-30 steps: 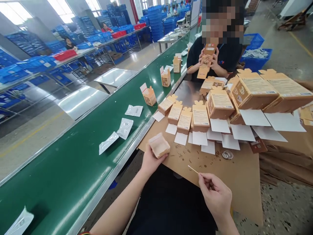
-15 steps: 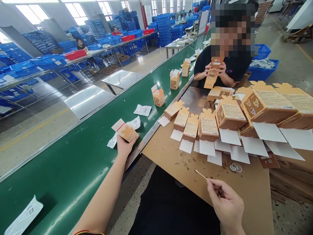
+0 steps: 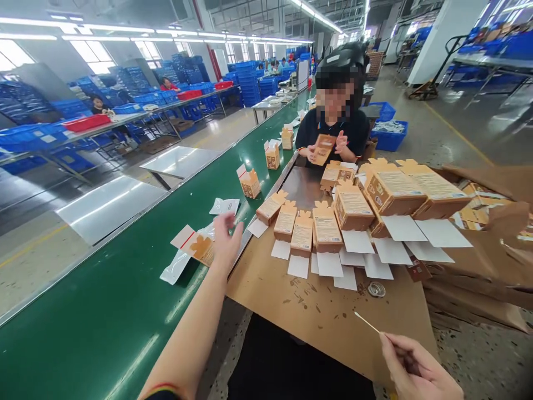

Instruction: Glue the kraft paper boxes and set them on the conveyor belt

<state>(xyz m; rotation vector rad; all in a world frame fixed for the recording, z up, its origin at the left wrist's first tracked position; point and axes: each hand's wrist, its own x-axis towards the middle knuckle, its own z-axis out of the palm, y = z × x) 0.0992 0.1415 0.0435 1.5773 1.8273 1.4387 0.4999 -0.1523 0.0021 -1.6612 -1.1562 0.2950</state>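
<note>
My left hand (image 3: 225, 240) hovers with fingers spread just above a small orange carton (image 3: 195, 246) that rests on the green conveyor belt (image 3: 104, 311). The carton's white flap stands open and it lies partly over clear plastic pouches (image 3: 177, 265). My right hand (image 3: 416, 372) is at the lower right, pinching a thin cotton swab (image 3: 366, 321) that points up-left over the brown cardboard sheet (image 3: 328, 316). A row of folded orange cartons (image 3: 302, 230) with white flaps lies on that sheet, beyond my hands.
Larger orange boxes (image 3: 400, 191) pile up at the right. A small metal ring (image 3: 376, 289) lies on the cardboard. Across the table a person in dark clothes (image 3: 333, 130) holds a carton. More upright cartons (image 3: 250, 182) stand along the belt. Blue crates fill the background.
My left hand carried the carton from over the cardboard out to the belt, set it down and opened. My right hand with the swab has drifted to the lower right.
</note>
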